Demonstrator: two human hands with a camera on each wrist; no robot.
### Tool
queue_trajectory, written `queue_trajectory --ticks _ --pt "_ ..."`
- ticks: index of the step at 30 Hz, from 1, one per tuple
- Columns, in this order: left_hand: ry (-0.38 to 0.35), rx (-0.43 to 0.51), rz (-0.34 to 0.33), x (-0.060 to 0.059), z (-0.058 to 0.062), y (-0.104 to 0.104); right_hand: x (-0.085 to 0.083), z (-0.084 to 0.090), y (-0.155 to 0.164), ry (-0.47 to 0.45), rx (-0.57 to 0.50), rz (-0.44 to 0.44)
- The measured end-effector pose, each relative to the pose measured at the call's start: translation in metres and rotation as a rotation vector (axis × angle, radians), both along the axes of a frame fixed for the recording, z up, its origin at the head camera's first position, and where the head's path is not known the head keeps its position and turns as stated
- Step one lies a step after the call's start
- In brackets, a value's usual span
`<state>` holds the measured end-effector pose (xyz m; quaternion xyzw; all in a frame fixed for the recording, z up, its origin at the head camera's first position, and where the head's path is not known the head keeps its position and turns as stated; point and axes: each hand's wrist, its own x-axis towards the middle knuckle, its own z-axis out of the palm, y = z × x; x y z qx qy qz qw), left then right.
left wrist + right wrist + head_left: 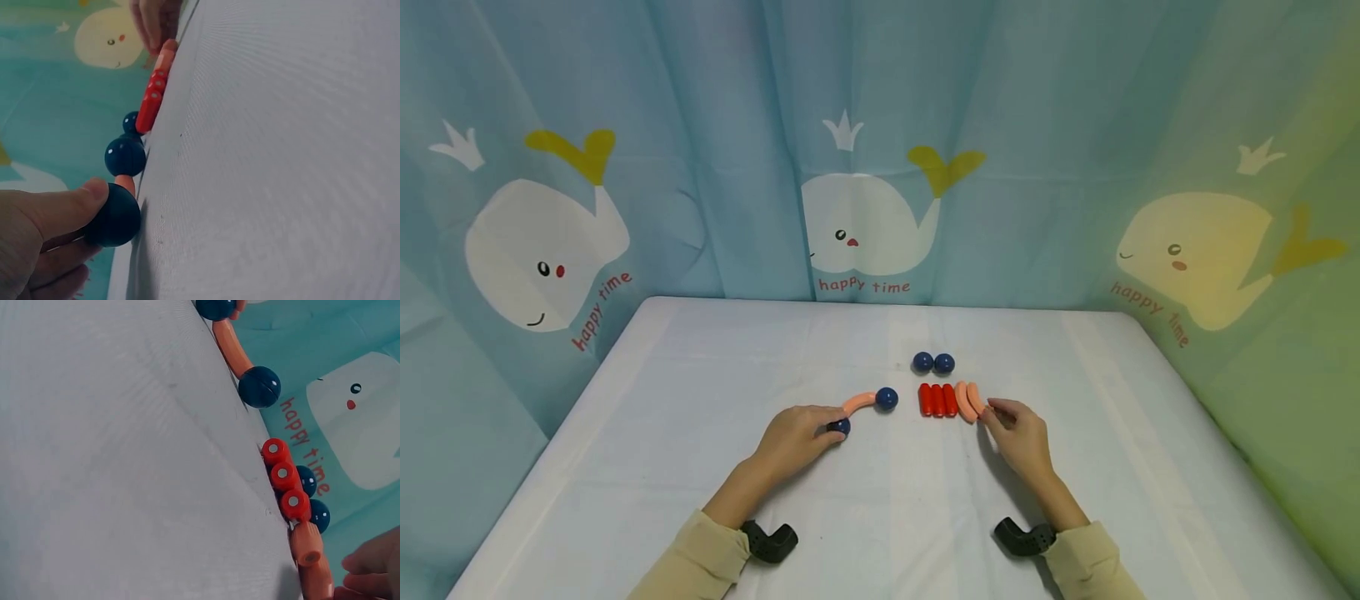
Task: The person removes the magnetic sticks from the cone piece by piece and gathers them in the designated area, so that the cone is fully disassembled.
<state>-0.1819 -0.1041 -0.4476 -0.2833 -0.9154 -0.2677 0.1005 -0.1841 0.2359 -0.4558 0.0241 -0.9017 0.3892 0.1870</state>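
Note:
My left hand [831, 429] pinches a dark blue ball [840, 427] on the white table [700, 375]; in the left wrist view the thumb [62, 209] lies over that ball [115, 215]. A curved orange rod [859, 402] joins it to a second blue ball [887, 398]. To the right lie three red rods [937, 400] side by side, then two curved orange pieces [970, 401]. My right hand [992, 411] pinches the near end of the outer orange piece [319, 581] with curled fingertips [369, 559]. Two more blue balls [933, 362] sit behind the red rods.
A pale blue curtain [880, 150] printed with whales hangs round the table on all sides. Table edges run left [557, 442], right [1195, 400] and along the back. Black wrist mounts [771, 542] sit on both sleeved forearms.

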Motion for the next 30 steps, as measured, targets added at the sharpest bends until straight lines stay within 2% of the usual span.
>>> queue_trajectory --ticks 4,7,10,16,22,26,30 --pt "0.044 -0.044 -0.014 0.000 -0.003 0.002 0.002 0.004 -0.009 0.111 -0.046 -0.004" --pt "0.080 -0.053 -0.023 0.001 -0.004 0.005 0.004 0.010 -0.024 0.191 -0.046 0.057" --pt "0.116 -0.043 -0.023 0.003 -0.004 0.008 0.007 0.015 -0.044 0.216 -0.036 0.149" --pt "0.214 -0.038 -0.040 0.008 0.000 0.015 0.014 0.018 -0.084 0.158 -0.065 0.314" --pt "0.306 -0.055 -0.045 0.012 -0.001 0.022 0.018 0.015 -0.112 0.092 -0.084 0.398" --pt "0.327 -0.086 -0.015 0.015 0.000 0.025 0.020 0.013 -0.119 0.085 -0.100 0.431" --pt "0.322 -0.110 -0.019 0.019 0.002 0.027 0.021 0.011 -0.122 0.059 -0.107 0.456"
